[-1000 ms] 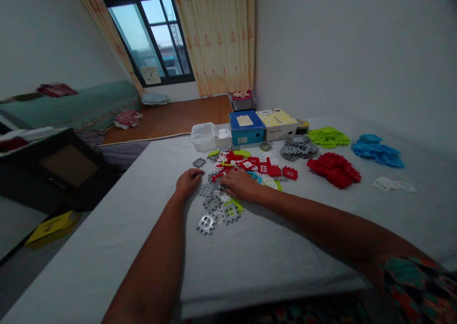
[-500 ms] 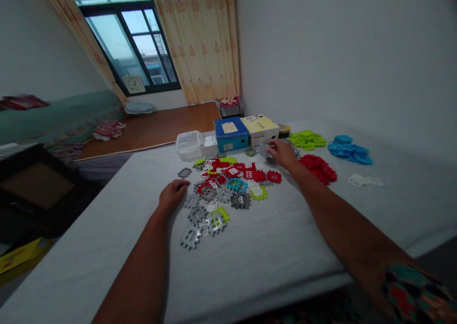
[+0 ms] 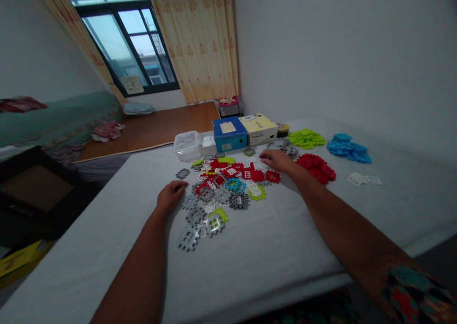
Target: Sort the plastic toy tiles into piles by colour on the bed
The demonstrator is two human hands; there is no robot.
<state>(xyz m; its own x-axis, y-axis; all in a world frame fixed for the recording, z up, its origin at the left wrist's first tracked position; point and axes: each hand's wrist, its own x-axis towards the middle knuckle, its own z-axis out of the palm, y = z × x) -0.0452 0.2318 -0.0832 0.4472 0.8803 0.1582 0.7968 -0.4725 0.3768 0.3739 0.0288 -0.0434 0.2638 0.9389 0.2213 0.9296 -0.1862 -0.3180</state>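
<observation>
Several flat interlocking plastic building pieces lie mixed in a pile (image 3: 223, 190) on the white-covered table. They are grey, red, white, lime green and blue. At the pile's left edge my left hand (image 3: 171, 196) rests with curled fingers, and nothing shows in it. A loose grey piece (image 3: 183, 173) lies just beyond it. Over the far right side of the pile is my right hand (image 3: 278, 161), its fingers a little apart and no piece visible in them. Behind that hand sits a heap of grey pieces (image 3: 285, 146), partly covered by it.
Sorted heaps of lime green pieces (image 3: 306, 138), red pieces (image 3: 316, 168) and blue pieces (image 3: 348, 148) lie to the right, with white window pieces (image 3: 359, 178). Along the back stand a clear plastic tub (image 3: 187, 146), a blue box (image 3: 229, 134) and a yellow box (image 3: 259, 128).
My right hand has come back from the grey heap towards the mixed pile, and the grey piece at its fingers has been let go. My left hand has stayed in place.
</observation>
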